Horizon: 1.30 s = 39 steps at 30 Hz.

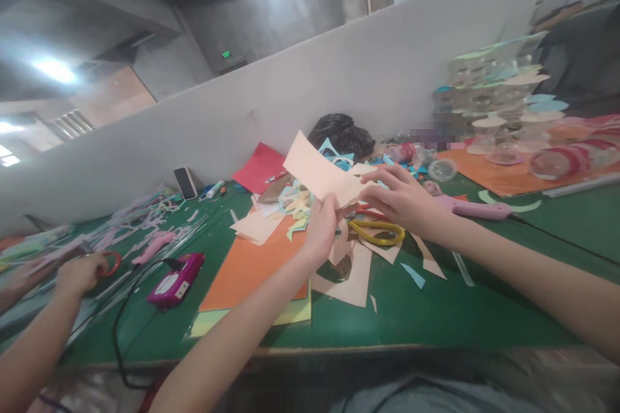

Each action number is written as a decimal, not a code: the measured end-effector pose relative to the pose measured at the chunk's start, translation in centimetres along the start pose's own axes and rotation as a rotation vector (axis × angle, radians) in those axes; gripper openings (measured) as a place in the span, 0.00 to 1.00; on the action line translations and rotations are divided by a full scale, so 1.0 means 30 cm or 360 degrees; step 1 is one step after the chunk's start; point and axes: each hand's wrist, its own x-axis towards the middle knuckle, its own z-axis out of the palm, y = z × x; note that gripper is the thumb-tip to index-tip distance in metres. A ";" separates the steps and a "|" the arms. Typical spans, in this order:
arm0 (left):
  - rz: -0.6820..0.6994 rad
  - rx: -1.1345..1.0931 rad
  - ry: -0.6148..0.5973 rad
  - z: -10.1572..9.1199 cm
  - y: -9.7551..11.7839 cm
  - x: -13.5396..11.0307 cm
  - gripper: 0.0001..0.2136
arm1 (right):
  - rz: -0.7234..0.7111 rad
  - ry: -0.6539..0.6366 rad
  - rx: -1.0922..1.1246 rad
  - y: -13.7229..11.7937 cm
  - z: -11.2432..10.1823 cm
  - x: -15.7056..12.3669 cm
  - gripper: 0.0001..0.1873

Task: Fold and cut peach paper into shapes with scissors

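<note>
A sheet of pale peach paper (317, 171) is raised above the table, tilted, with its far corner pointing up and left. My left hand (323, 222) pinches its near edge between thumb and fingers. At the sheet's right end is my right hand (394, 197), its fingers bent over the edge; whether they grip it is hard to make out. Just below lie yellow-handled scissors (378, 232), their blades hidden among cut peach scraps (356, 271). Orange sheets (252, 264) rest to the left, over yellow-green ones.
A pink glue gun (477, 208) with a cord lies right; a magenta power socket (177, 281) sits left. Clear plastic cups (504, 87) are stacked back right. Another person's hand (82, 274) holds orange-handled scissors at far left. A black plastic bag (341, 132) stands against the partition (232, 119).
</note>
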 end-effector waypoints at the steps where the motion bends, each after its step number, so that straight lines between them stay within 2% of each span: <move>1: -0.0018 0.0005 -0.0098 0.006 0.003 -0.007 0.03 | 0.0063 0.0004 0.0074 0.003 0.003 0.000 0.11; 3: -0.0067 0.0011 -0.0260 0.015 0.008 -0.015 0.07 | 0.0217 0.0036 0.0245 0.006 0.008 0.000 0.12; 5: -0.0110 -0.0011 -0.0333 0.019 0.010 -0.017 0.10 | 0.0403 0.0084 0.0426 0.005 0.013 0.002 0.13; 9: -0.0129 -0.0079 -0.0348 0.022 0.005 -0.018 0.12 | 0.0762 0.0057 0.0727 -0.002 0.014 0.013 0.12; 16: -0.0176 -0.0046 -0.0349 0.018 -0.002 -0.017 0.14 | 0.1058 -0.0143 0.0998 -0.011 -0.001 0.026 0.11; 23: -0.0171 -0.0040 -0.0343 0.017 -0.015 -0.016 0.14 | 0.1195 -0.0086 0.1259 -0.006 0.011 0.029 0.11; 29: -0.0149 0.0079 -0.0399 0.022 -0.014 -0.030 0.19 | 0.1253 0.0065 0.1510 0.000 0.024 0.029 0.17; 35: -0.0162 0.0247 -0.0288 0.031 0.008 -0.049 0.22 | 0.1281 -0.0049 0.1595 0.001 0.015 0.031 0.16; 39: -0.0113 0.0320 -0.0190 0.012 -0.014 -0.036 0.21 | 0.1347 -0.0041 0.1610 -0.006 0.002 0.035 0.17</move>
